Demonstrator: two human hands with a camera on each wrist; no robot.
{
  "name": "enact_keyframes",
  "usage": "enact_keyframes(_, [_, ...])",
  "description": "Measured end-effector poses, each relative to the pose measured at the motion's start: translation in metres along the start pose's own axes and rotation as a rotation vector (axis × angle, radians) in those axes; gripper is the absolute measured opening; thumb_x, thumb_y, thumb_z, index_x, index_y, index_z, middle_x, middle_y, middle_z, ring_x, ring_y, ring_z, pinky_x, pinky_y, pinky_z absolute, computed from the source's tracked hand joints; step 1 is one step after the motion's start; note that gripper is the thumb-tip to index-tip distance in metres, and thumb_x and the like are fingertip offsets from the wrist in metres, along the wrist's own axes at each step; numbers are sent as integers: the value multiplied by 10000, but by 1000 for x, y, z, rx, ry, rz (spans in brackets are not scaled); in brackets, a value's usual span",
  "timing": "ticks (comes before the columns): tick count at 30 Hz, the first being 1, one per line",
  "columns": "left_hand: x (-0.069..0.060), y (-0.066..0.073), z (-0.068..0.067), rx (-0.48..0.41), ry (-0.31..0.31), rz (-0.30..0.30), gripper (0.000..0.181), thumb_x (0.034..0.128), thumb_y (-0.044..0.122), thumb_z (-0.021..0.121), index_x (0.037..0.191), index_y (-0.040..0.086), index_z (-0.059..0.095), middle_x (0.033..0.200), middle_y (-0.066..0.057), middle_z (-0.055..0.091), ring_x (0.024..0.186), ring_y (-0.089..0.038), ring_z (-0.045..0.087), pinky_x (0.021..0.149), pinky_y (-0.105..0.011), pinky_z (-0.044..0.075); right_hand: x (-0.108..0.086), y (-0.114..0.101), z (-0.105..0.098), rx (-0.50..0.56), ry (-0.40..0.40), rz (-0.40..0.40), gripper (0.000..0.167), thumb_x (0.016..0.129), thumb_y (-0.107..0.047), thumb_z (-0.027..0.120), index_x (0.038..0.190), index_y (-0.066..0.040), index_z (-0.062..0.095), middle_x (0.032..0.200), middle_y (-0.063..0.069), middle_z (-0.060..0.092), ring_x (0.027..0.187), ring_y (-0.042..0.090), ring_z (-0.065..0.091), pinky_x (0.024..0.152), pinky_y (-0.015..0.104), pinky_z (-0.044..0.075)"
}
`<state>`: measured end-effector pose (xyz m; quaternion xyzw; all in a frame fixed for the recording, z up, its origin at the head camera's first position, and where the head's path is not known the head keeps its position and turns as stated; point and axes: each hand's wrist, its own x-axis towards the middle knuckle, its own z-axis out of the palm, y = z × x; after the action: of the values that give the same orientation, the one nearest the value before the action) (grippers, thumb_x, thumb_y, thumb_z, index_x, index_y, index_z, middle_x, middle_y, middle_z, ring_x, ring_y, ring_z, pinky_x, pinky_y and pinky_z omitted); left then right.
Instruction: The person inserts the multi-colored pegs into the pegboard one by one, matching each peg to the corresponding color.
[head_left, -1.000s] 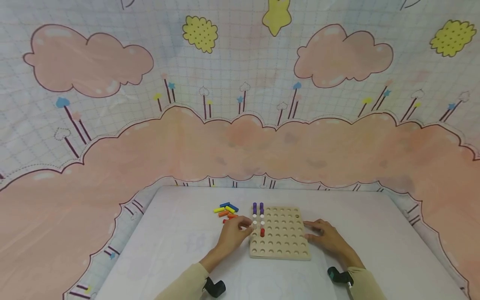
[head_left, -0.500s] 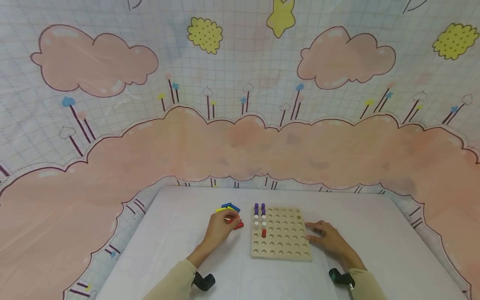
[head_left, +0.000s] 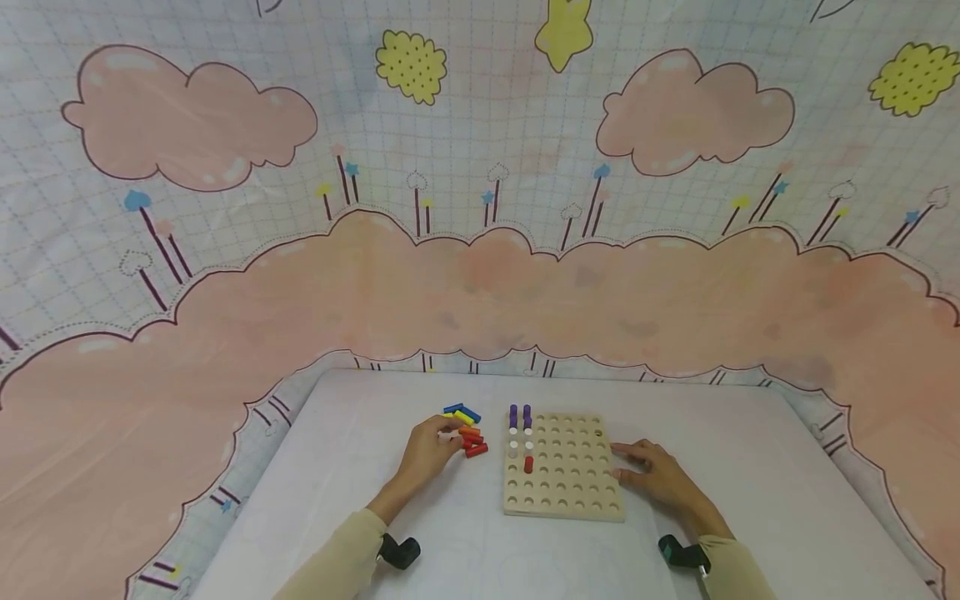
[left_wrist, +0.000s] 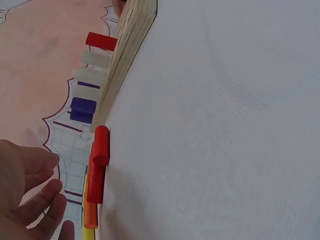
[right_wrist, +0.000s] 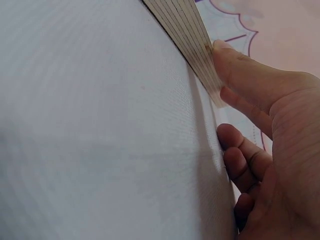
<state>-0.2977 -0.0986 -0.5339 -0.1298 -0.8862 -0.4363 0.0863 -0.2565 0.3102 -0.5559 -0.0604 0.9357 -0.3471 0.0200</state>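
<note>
My left hand [head_left: 429, 451] is beside a loose pile of pegs on the table, its thumb and fingers apart. In the left wrist view no peg shows between the left fingers [left_wrist: 42, 202]. Red pegs [head_left: 476, 450], an orange peg [head_left: 470, 431], a yellow peg [head_left: 463, 418] and blue pegs [head_left: 470, 414] make up the pile, partly hidden by the hand. A wooden pegboard [head_left: 573, 504] lies to the right. Purple pegs [head_left: 527, 416], several white pegs [head_left: 528, 447] and one red peg [head_left: 528, 465] stand in its left columns. My right hand [head_left: 660, 479] touches the board's right edge with extended fingers.
A white-covered table [head_left: 360, 500] carries everything. Behind it hangs a cloth [head_left: 480, 292] printed with clouds and stars. Both wrists wear small black cameras [head_left: 401, 552]. The other board holes [head_left: 573, 457] show no pegs.
My left hand has moved left from the board's left edge, beside a white peg, to the loose pile. It then drew slightly back from the red pegs. My right hand stays at the board.
</note>
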Motion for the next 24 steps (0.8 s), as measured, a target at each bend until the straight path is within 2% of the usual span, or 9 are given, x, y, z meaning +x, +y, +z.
enact_keyframes(4, [1, -7, 2, 28, -29, -20, 210, 876, 118, 727, 1082, 77, 722, 1138, -97, 702, 1106, -302, 618, 976, -485, 510, 0, 1, 0, -5, 2, -3, 518, 843, -437, 727, 1298, -202, 646, 1150, 31, 623, 1147, 285, 522, 990, 585, 394])
enact_keyframes(8, [1, -13, 4, 71, -56, -15, 221, 867, 110, 733, 1085, 76, 728, 1185, -107, 692, 1159, -330, 591, 1032, -522, 456, 0, 1, 1, -11, 3, -11, 525, 843, -448, 725, 1300, -202, 645, 1138, 31, 622, 1137, 284, 523, 980, 579, 400])
enact_keyframes(12, [2, -18, 6, 115, -68, -8, 215, 855, 97, 739, 1066, 58, 727, 1159, -107, 695, 1095, -301, 598, 1001, -502, 477, 1, 2, 1, -1, -2, -14, 527, 846, -448, 722, 1302, -196, 643, 1146, 34, 621, 1148, 293, 521, 980, 592, 399])
enact_keyframes(17, [4, -19, 9, 157, -76, 7, 148, 834, 109, 766, 973, 77, 724, 1058, -64, 715, 987, -230, 597, 940, -448, 513, 1, 3, 1, -2, 0, -13, 525, 846, -452, 721, 1299, -198, 644, 1162, 30, 623, 1169, 300, 517, 998, 612, 380])
enact_keyframes(20, [3, -19, 9, 166, -75, 22, 123, 831, 130, 776, 931, 91, 717, 974, -43, 716, 962, -223, 603, 922, -444, 516, 1, 3, 1, -2, 0, -13, 526, 845, -453, 721, 1299, -198, 644, 1162, 31, 623, 1167, 300, 516, 999, 613, 378])
enact_keyframes(24, [2, -21, 8, 149, -85, 35, 112, 839, 137, 769, 921, 97, 703, 962, -37, 721, 979, -223, 634, 920, -435, 531, 1, 2, 0, -6, 0, -13, 525, 847, -451, 720, 1301, -198, 643, 1153, 30, 624, 1159, 295, 518, 997, 604, 381])
